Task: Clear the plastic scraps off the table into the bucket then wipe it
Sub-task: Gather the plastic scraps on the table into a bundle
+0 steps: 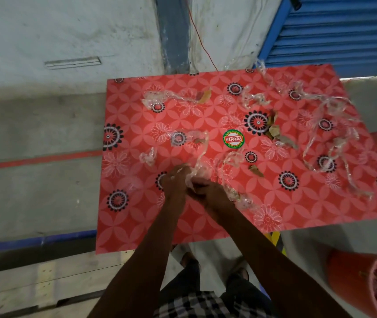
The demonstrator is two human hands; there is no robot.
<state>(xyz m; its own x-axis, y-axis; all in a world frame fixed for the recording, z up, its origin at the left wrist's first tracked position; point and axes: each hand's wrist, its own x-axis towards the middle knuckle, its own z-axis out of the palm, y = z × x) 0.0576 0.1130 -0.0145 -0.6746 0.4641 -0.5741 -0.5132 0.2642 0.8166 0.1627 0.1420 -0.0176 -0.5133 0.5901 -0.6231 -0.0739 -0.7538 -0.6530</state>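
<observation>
A red flower-patterned table [137,214] carries several clear plastic scraps. My left hand [175,182] and my right hand [208,191] meet near the table's front middle, both closed on a bunch of clear plastic scraps [194,173] that trails up toward the centre. More clear strips lie at the far left [160,97], the left middle [147,157] and in a long tangle on the right [329,125]. Brown dry leaves [274,131] lie among them. An orange bucket [352,271] stands on the floor at the lower right, with some plastic inside.
A round green and red sticker [233,139] marks the table's centre. A concrete floor with red and blue lines lies left of the table. A blue shutter [343,31] and a red cable are behind it. My feet are under the table's front edge.
</observation>
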